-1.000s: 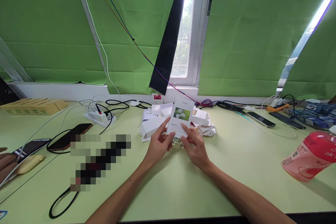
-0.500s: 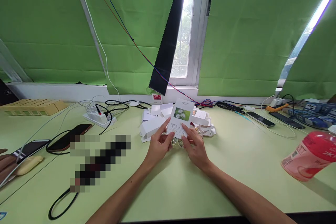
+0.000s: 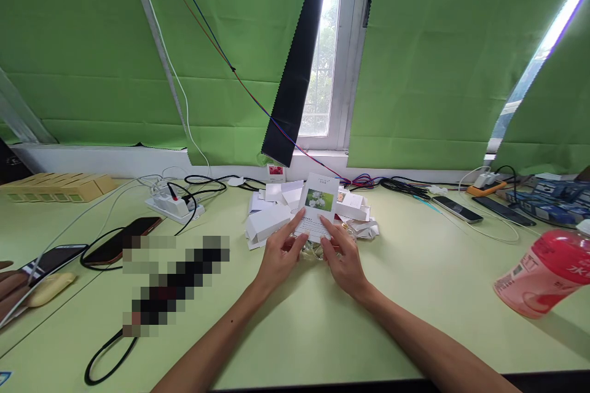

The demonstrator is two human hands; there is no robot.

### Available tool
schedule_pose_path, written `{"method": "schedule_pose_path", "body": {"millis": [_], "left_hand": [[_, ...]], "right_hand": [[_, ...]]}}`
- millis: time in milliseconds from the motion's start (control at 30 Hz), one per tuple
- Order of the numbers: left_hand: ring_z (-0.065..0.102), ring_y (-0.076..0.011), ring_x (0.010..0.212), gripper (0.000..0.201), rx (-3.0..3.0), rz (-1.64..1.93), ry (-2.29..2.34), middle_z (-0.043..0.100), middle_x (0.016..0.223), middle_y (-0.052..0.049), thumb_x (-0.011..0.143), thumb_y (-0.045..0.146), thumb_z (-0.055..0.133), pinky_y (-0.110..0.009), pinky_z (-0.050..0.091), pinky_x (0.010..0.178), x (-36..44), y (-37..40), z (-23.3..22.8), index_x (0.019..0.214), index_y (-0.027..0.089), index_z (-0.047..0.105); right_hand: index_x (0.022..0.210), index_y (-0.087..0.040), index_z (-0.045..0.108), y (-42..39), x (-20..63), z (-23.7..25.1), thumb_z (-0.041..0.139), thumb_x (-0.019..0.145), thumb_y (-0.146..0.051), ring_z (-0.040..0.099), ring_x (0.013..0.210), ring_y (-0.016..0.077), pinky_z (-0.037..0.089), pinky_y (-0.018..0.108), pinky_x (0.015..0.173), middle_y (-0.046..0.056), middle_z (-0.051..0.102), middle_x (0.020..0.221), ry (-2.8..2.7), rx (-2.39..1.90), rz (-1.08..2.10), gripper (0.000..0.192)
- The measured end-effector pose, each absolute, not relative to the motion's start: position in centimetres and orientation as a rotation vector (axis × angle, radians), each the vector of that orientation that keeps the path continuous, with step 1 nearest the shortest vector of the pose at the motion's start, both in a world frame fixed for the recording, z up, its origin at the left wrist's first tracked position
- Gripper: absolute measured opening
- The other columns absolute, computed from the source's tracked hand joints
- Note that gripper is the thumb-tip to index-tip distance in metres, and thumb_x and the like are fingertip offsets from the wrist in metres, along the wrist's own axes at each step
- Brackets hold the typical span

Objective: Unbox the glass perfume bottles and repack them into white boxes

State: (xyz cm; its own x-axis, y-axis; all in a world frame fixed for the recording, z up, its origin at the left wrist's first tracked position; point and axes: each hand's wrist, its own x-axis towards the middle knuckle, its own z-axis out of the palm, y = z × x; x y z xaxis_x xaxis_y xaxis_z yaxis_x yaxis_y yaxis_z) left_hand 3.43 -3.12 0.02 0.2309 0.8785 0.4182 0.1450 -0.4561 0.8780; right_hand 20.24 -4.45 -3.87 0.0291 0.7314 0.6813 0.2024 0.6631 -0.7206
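Note:
Between my two hands a white card-like box (image 3: pixel 319 199), printed with a picture of white flowers on green, stands tilted up toward me. My left hand (image 3: pixel 281 255) pinches its lower left side, thumb in front. My right hand (image 3: pixel 342 255) grips the lower right side the same way. Behind it lies a heap of white small cartons and papers (image 3: pixel 268 221), some folded or opened. Small clear and gold-coloured pieces (image 3: pixel 313 250) show partly below the box, between my hands; what they are I cannot tell.
A pink-red drink bottle (image 3: pixel 541 273) stands at the right, near phones (image 3: pixel 457 209) and blue boxes (image 3: pixel 544 196). On the left are a power strip (image 3: pixel 175 204), cables, a dark phone (image 3: pixel 123 241), yellow boxes (image 3: pixel 59 187) and another person's hand (image 3: pixel 13 295).
The flower-printed box has turned slightly and shifted a little to the left in my hands. My fingers have adjusted slightly; the rest looks the same.

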Motion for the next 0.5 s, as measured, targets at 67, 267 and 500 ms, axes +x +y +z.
{"method": "schedule_pose_path", "body": {"millis": [67, 267, 500], "left_hand": [[0.039, -0.0073, 0.052, 0.066, 1.786, 1.27, 0.956, 0.044, 0.064, 0.006, 0.09, 0.048, 0.063, -0.019, 0.042, 0.048, 3.4, -3.18, 0.1, 0.149, 0.021, 0.048], [0.041, -0.0074, 0.053, 0.064, 1.825, 1.292, 0.996, 0.051, 0.07, 0.004, 0.087, 0.048, 0.067, -0.02, 0.042, 0.05, 3.25, -3.05, -0.14, 0.144, 0.024, 0.054], [0.047, -0.0073, 0.055, 0.053, 1.862, 1.38, 1.012, 0.059, 0.081, 0.001, 0.086, 0.048, 0.068, -0.021, 0.046, 0.052, 3.17, -2.71, -0.7, 0.134, 0.024, 0.064]], "right_hand": [[0.144, -0.03, 0.055, -4.47, 20.24, -3.87, 0.049, 0.102, -0.033, 0.055, 0.074, 0.0136, 0.055, 0.024, 0.056, 0.007, 0.056, 0.105, -1.522, -0.811, 0.489, 0.043], [0.144, -0.031, 0.055, -4.5, 20.24, -3.79, 0.05, 0.102, -0.032, 0.054, 0.075, 0.0145, 0.054, 0.024, 0.056, 0.007, 0.056, 0.101, -1.523, -0.808, 0.473, 0.043], [0.144, -0.027, 0.055, -4.55, 20.08, -3.89, 0.05, 0.101, -0.034, 0.055, 0.069, 0.0128, 0.054, 0.024, 0.056, 0.007, 0.061, 0.105, -1.511, -0.851, 0.453, 0.044]]}}
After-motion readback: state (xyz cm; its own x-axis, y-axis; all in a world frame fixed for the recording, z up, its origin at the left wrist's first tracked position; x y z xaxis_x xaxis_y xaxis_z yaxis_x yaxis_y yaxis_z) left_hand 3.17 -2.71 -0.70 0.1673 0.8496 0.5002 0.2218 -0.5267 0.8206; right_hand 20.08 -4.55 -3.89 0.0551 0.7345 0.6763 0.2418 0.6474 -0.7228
